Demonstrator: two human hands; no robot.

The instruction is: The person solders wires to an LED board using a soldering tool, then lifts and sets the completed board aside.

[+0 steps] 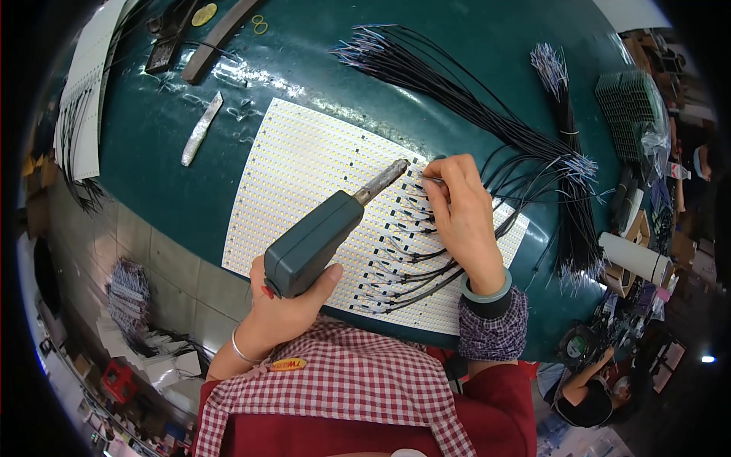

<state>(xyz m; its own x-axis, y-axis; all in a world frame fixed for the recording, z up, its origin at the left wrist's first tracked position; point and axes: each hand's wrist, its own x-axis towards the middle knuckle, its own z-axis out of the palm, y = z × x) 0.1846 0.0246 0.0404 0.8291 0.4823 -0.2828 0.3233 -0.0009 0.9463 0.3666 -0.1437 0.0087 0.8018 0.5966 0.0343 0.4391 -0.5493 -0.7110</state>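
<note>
My left hand point(288, 320) is wrapped round the dark green handle of a soldering gun point(316, 240). Its metal tip points up and right, close to the upper edge of a white LED board point(301, 152) lying on the green table. Beside that tip, my right hand point(461, 217) pinches the end of a black wire against the board; the fingers partly hide it. Below, a row of black wires point(415, 278) with thin stripped leads runs down the board, their ends at its pads. Whether the tip touches the board I cannot tell.
A long bundle of black wires point(457, 99) spreads beyond the board, meeting another tied bundle point(565, 118) at the right. A wrapped blade-like tool point(201, 131) and a dark bar point(217, 42) lie left. Stacked green boards point(626, 107) stand far right. Another person point(590, 396) sits lower right.
</note>
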